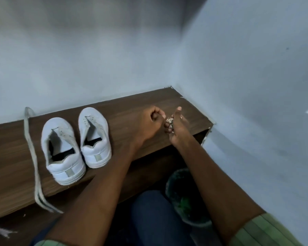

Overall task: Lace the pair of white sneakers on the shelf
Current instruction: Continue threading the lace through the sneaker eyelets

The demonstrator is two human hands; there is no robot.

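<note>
2 hands (150,121) (177,127) pinch a small, indistinct pale object (170,121) between them.

Two white sneakers (75,144) — each marked with a grey heel tab — are set on a dark brown wood-grain shelf (132,107). An off-white lace (32,157) is draped over its front edge; pale blue-grey walls (247,68) are seen behind.

No legible text, label or number anywhere.
</note>
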